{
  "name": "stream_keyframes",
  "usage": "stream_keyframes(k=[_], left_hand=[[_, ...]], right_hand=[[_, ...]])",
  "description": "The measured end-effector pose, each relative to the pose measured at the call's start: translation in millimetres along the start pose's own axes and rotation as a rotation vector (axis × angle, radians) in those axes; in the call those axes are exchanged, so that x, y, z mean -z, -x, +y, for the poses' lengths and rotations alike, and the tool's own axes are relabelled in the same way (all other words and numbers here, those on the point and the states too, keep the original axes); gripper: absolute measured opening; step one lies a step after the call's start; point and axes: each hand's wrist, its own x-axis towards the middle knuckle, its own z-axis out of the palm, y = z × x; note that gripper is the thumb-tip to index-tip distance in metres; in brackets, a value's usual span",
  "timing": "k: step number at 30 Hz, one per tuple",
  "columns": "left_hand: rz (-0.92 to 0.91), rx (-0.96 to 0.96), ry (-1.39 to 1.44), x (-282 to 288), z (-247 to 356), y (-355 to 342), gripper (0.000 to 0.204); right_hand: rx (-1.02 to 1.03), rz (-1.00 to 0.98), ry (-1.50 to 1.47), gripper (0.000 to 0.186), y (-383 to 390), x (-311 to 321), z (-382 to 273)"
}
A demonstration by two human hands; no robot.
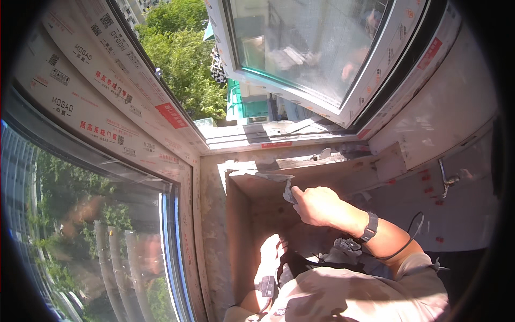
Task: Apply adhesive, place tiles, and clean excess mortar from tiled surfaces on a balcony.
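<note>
My right hand (317, 205) reaches over the boxed recess below the window, its fingers pinched on a crumpled grey strip (288, 191). The strip looks thin and ragged, and runs up to the recess's far left rim; its material is hard to tell. Lower and to the left, close to my body, is my left hand (271, 248) in bright sun. Its fingers look curled, and whatever they may hold is hidden. A band with a small dark box (267, 286) sits on the left wrist, and a dark band (370, 226) circles the right wrist.
An opened window sash (343, 115) tilts outward above the sill (268, 134). Broken pieces (322, 157) lie along the recess's far edge. A fixed pane (102, 225) stands at left in a film-covered frame (123, 118). A metal tap (445, 180) projects from the right wall.
</note>
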Motion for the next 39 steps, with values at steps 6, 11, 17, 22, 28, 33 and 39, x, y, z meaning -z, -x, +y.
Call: stream_keyframes(k=[6,11,17,22,28,33,39], left_hand=[[0.007,0.015,0.107,-4,9,4,0.015],[-0.099,-0.012,0.208,21,2,7,0.017],[0.120,-0.032,0.110,25,15,24,0.021],[0.001,-0.041,0.145,47,0,10,0.017],[0.062,0.004,0.121,35,1,29,0.017],[0.072,-0.036,0.077,13,19,43,0.012],[0.059,-0.025,0.018,39,7,22,0.015]], right_hand=[[-0.058,-0.040,0.014,0.030,25,13,31],[-0.322,-0.078,0.005,0.027,63,32,55],[0.002,-0.006,-0.114,0.039,10,22,-17],[0.374,0.222,-0.069,0.024,-40,-18,-43],[0.021,-0.063,-0.061,0.026,-21,10,-14],[-0.149,-0.033,0.047,0.024,45,21,50],[-0.407,0.019,0.125,0.024,102,46,102]])
